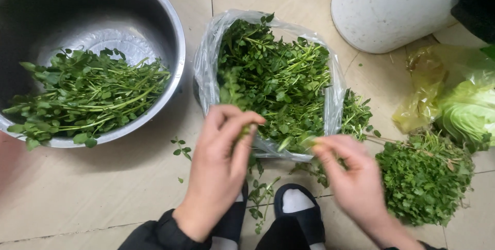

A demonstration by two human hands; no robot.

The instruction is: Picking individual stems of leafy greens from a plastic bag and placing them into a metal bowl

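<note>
Right between both hands, left (221,152) and right (345,170), each pinched on greens (289,142) over the bag (206,75).

Both hands reach forward from dark sleeves at the lower edge of the view, backs turned up. The left hand (219,165) is bent at the wrist with its fingers (242,126) curled inward, thumb and forefinger pinched together at the tips, the remaining fingers folded close beneath them. The right hand (350,178) angles in from the other side, its fingers (330,147) drawn together in a pinch that points toward the left fingertips, the two sets of fingertips near each other but apart, and the hand is slightly blurred.
</note>
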